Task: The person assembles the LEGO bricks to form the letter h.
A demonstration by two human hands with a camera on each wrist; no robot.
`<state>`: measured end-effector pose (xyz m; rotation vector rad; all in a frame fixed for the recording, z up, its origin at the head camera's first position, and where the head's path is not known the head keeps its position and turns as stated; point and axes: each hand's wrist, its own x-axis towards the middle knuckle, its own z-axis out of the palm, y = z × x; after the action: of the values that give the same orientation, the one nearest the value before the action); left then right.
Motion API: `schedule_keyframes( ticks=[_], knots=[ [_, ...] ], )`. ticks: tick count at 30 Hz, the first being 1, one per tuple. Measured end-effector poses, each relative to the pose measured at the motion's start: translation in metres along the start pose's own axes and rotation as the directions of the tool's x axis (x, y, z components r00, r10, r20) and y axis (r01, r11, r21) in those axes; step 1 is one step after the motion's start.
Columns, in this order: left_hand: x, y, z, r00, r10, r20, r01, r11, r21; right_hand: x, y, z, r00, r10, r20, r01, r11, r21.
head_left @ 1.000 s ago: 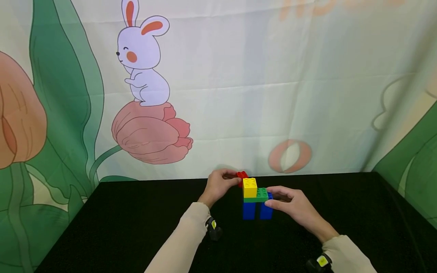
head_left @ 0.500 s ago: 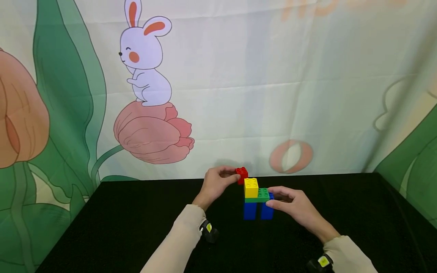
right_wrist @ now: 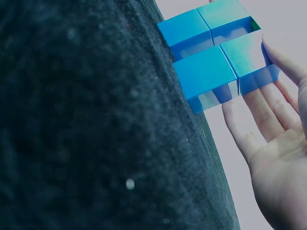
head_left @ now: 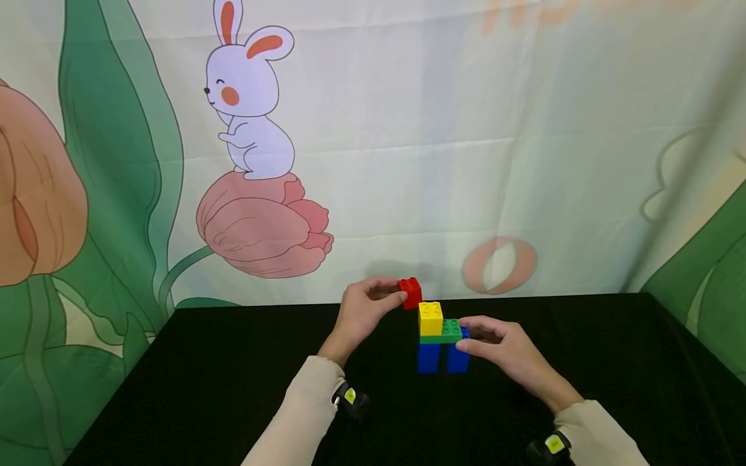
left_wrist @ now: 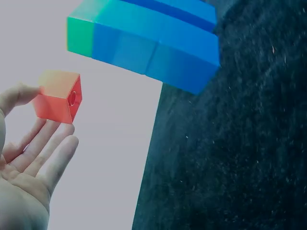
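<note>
My left hand (head_left: pixel 362 312) pinches a red toy brick (head_left: pixel 411 294) between thumb and fingers, raised behind and left of a small brick structure. The left wrist view shows the hollow underside of this red brick (left_wrist: pixel 74 98). Two blue columns, left (head_left: pixel 428 358) and right (head_left: pixel 458 360), each two bricks high, stand side by side. A flat green brick (head_left: pixel 451 330) bridges their tops, and a yellow brick (head_left: pixel 430 320) sits on its left end. My right hand (head_left: pixel 507 349) grips the right column's upper blue brick (right_wrist: pixel 247 55), thumb on the near side, fingers behind.
A black cloth (head_left: pixel 233 388) covers the table. Close behind its far edge hangs a pale curtain (head_left: pixel 396 162) printed with a rabbit and tulips. Black wrist cameras (head_left: pixel 354 402) are strapped over both light sleeves (head_left: pixel 300 408).
The left hand has lifted the red brick up and slightly away from the yellow brick, toward the back. The right hand keeps its grip on the structure.
</note>
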<state>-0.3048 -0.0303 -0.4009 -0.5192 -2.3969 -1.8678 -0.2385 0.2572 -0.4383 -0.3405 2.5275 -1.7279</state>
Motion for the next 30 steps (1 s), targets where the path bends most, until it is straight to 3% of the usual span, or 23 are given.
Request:
schedule_keyframes(
  ticks=[15,30],
  knots=[
    [-0.012,0.023,-0.007,0.995,0.087,-0.04,-0.089,0.995,-0.043,0.0,-0.002,0.0,1.0,0.01,-0.006,-0.01,1.0,-0.022],
    [-0.023,0.045,-0.005,0.98,0.197,-0.003,-0.197,0.977,-0.078,0.001,0.0,-0.001,1.0,0.007,0.0,-0.007,1.0,-0.022]
  ],
)
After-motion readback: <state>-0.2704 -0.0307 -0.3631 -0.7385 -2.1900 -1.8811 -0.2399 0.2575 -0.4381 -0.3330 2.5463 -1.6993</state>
